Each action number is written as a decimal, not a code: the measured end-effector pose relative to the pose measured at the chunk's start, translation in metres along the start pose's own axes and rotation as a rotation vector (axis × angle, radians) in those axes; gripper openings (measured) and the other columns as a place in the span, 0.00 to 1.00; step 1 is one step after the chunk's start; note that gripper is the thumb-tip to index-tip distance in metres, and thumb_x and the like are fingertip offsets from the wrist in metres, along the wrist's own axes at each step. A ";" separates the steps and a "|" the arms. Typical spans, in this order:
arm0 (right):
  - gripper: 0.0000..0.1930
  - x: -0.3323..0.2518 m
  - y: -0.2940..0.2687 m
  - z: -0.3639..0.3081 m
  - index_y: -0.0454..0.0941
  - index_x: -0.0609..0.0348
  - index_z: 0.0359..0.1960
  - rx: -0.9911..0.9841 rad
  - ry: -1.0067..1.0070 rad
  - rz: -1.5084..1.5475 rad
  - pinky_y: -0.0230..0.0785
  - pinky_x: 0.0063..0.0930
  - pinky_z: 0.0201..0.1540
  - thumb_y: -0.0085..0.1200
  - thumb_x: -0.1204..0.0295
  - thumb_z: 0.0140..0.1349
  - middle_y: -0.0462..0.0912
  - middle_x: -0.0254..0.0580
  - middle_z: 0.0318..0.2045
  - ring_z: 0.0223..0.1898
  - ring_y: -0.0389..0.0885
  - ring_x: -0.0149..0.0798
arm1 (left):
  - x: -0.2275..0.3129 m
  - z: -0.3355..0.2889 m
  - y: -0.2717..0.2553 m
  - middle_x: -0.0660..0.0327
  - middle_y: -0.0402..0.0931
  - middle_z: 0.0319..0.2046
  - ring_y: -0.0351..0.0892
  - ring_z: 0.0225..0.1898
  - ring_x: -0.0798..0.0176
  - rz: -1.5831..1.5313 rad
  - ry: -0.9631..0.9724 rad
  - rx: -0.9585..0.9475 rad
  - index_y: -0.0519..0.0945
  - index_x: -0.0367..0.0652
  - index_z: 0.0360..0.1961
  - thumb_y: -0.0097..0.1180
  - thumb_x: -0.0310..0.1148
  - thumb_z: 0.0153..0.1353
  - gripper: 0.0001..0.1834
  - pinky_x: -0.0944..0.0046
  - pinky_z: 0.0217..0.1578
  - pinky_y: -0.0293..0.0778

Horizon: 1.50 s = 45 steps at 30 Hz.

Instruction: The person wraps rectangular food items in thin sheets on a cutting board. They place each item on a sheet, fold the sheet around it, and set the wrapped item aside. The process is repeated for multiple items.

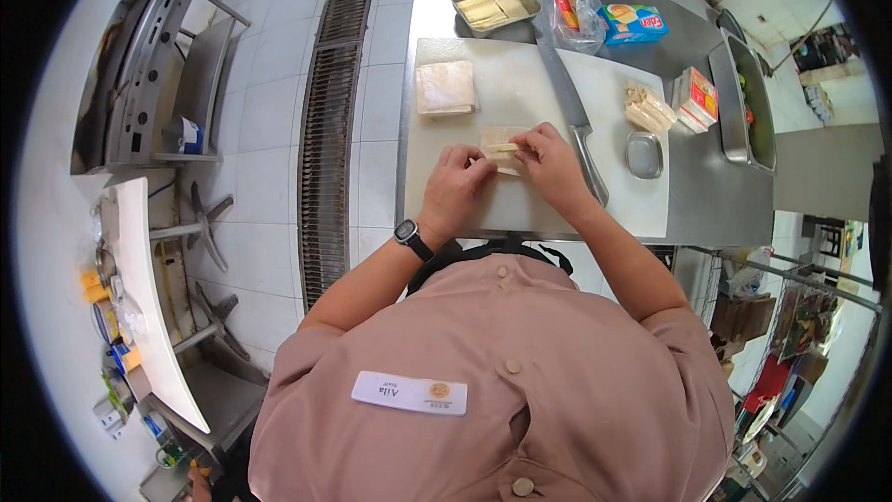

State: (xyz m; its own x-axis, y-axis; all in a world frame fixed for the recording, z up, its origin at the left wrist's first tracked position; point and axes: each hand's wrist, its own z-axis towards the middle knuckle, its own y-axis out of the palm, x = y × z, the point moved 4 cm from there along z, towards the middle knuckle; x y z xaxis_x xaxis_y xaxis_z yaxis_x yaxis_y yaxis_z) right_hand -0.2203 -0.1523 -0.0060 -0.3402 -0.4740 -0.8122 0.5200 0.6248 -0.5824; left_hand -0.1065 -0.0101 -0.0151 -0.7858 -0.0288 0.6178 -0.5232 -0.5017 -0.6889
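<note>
A thin, pale square wrapper (pixel 502 136) lies on the white cutting board (pixel 441 209) in front of me, with a pale yellow strip of what looks like cheese (pixel 503 147) across it. My left hand (pixel 452 188) pinches the wrapper's near left edge. At its right side, the fingers of my right hand (pixel 552 167) close on the end of the strip; how much wrapper they also hold is hidden. A stack of square wrappers (pixel 446 88) sits at the board's far left. Beyond the board, a metal tray (pixel 533 11) holds more yellow pieces (pixel 492 9).
A large knife (pixel 569 93) lies right of my right hand. Farther right are pale rolls (pixel 650 108), a small metal dish (pixel 644 156), a red-and-white pack (pixel 697 99) and a deep steel pan (pixel 764 153). A plastic bag (pixel 578 28) and blue box (pixel 635 24) stand behind.
</note>
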 end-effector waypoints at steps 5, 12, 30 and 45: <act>0.10 -0.003 0.011 -0.011 0.83 0.64 0.44 0.062 -0.156 -0.122 0.72 0.38 0.47 0.56 0.80 0.61 0.79 0.50 0.39 0.43 0.78 0.52 | 0.001 0.004 0.000 0.56 0.77 0.48 0.75 0.44 0.50 -0.010 0.014 0.026 0.82 0.44 0.36 0.64 0.25 0.56 0.07 0.56 0.46 0.75; 0.13 -0.009 0.007 -0.021 0.80 0.63 0.47 0.110 -0.194 -0.228 0.69 0.44 0.51 0.53 0.81 0.59 0.79 0.50 0.42 0.47 0.75 0.55 | -0.002 0.009 0.000 0.53 0.79 0.47 0.78 0.47 0.46 -0.077 0.040 0.033 0.80 0.43 0.39 0.64 0.23 0.56 0.09 0.53 0.47 0.77; 0.07 0.006 0.008 -0.017 0.78 0.61 0.39 0.183 -0.101 -0.099 0.68 0.43 0.49 0.56 0.80 0.59 0.80 0.49 0.37 0.44 0.76 0.52 | -0.016 0.028 0.000 0.52 0.79 0.35 0.80 0.36 0.47 -0.271 -0.115 -0.066 0.80 0.40 0.40 0.60 0.24 0.61 0.06 0.57 0.38 0.76; 0.08 -0.004 0.006 -0.019 0.79 0.51 0.39 0.199 -0.345 -0.442 0.63 0.42 0.50 0.58 0.74 0.57 0.78 0.38 0.41 0.46 0.73 0.47 | -0.002 0.029 0.004 0.55 0.79 0.39 0.75 0.43 0.48 0.008 0.068 -0.046 0.83 0.46 0.44 0.63 0.27 0.57 0.13 0.53 0.45 0.74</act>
State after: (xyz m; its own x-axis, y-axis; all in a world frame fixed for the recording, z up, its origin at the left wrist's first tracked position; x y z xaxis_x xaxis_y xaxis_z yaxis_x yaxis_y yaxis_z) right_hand -0.2305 -0.1345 -0.0068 -0.3011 -0.8578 -0.4165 0.5354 0.2093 -0.8182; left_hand -0.0977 -0.0374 -0.0083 -0.8099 0.0270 0.5860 -0.5300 -0.4616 -0.7113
